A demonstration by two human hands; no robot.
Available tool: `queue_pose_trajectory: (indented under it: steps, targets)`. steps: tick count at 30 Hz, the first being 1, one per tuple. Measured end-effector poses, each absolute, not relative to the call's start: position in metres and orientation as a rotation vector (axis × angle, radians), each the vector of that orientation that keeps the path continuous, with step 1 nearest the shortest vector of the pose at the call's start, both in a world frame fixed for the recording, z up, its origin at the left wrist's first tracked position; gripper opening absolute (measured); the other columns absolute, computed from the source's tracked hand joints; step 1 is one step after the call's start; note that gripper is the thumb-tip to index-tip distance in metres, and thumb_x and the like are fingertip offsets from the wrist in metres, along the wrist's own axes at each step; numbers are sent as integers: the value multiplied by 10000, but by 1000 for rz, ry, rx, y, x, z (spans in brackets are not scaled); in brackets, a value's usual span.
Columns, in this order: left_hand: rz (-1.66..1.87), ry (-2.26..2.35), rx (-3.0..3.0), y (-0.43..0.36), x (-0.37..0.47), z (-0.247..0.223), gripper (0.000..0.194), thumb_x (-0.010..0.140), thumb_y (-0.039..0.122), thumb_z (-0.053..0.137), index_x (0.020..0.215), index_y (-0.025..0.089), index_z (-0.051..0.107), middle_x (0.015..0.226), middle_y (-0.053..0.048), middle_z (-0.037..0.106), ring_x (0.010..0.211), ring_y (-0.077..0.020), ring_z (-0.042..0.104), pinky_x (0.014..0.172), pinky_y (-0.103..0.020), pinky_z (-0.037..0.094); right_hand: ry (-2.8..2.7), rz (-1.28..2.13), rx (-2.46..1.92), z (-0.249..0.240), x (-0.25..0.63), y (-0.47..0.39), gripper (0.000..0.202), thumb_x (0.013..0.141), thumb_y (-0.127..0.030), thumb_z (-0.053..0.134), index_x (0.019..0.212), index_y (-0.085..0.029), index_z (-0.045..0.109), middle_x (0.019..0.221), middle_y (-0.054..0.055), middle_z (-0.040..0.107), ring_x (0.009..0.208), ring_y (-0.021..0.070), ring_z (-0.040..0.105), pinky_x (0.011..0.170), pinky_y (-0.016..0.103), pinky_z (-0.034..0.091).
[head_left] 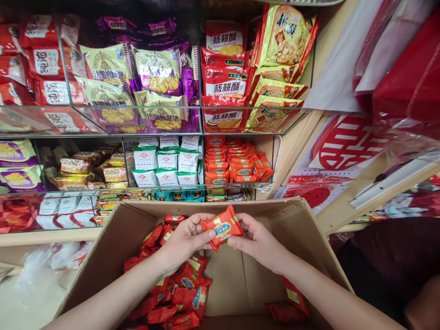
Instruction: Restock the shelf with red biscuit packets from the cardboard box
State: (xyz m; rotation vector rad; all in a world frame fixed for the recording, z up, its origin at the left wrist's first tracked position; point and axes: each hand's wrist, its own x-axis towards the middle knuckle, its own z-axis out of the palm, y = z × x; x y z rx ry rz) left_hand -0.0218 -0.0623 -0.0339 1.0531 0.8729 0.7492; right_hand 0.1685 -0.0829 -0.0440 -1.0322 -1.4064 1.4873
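Between my two hands is a small red snack packet (pixel 222 228) with a blue and yellow label and gold bands. My left hand (pixel 192 236) pinches its left side, thumb on the front. The right side is gripped by my right hand (pixel 252 238), thumb at the lower corner. Both hands are over an open cardboard box (pixel 237 293). Many like red packets (pixel 187 293) lie heaped in the box's left part, and a few more red packets (pixel 292 300) lie at its lower right, partly behind my right forearm.
Beyond the box, a shelf compartment (pixel 237 160) holds stacked red packets of similar look. White and green packets (pixel 167 160) fill the compartment to its left. Above are red walnut shortbread packs (pixel 225 85) and yellow packs (pixel 287 36). Red decorations (pixel 347 142) hang at the right.
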Motion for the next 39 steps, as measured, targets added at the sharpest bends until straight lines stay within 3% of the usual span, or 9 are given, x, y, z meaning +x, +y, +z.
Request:
queue_pose_trajectory:
  steps: [4,8,11,15,19,23,32,39]
  targets:
    - [794,887,1246,-63,-23,-37,326,700,254,687,961,160,515,834,-7,606,703,-98,567,633,-211,488,-1453,1484,-994,-48,162,-88,265,730,-288,632,939,-185,507,934,29,597,868,157,565,761,290,453]
    - [780,897,1559,-62,-28,-30,363,747,260,624,1067,181,472,873,-27,612,742,-129,575,664,-248,490,-1571,1347,-1026,-43,163,-88,217,755,-291,594,928,-176,531,901,38,604,839,172,563,731,302,456]
    - [868,984,1984,-49,-40,-10,313,803,276,542,1099,191,492,955,-50,610,818,-153,578,740,-281,481,-1607,1019,-1120,-27,177,-75,214,745,-265,598,937,-186,548,864,23,609,782,157,560,706,284,450]
    - [1002,1252,2478,-8,-61,14,236,829,328,477,983,173,570,992,-67,619,938,-198,558,856,-319,422,-1494,524,-1137,3,196,-34,264,721,-295,625,955,-196,554,901,30,604,775,160,563,703,289,450]
    - [781,1540,2561,23,-70,12,315,861,379,374,941,172,597,951,-63,653,878,-208,590,780,-302,441,-1560,177,-1286,21,197,20,239,715,-300,618,915,-169,617,933,66,599,807,183,557,719,304,444]
    - [581,1703,2610,25,-68,3,349,872,387,325,972,209,609,974,-43,669,875,-209,609,730,-281,446,-1632,220,-1459,25,186,71,245,728,-328,604,913,-168,626,895,66,643,808,204,578,745,340,446]
    - [545,1832,2678,24,-69,1,341,885,355,300,928,215,608,860,-36,679,814,-208,622,657,-268,429,-1659,242,-1635,36,158,138,489,681,-320,663,1121,-153,528,1113,146,574,1070,310,502,891,460,371]
    - [531,1907,2678,26,-67,1,345,889,361,296,898,214,608,816,-36,680,768,-199,627,611,-252,407,-1772,248,-1674,46,148,140,443,733,-239,619,1159,-191,509,1185,131,533,1124,318,465,957,480,310]
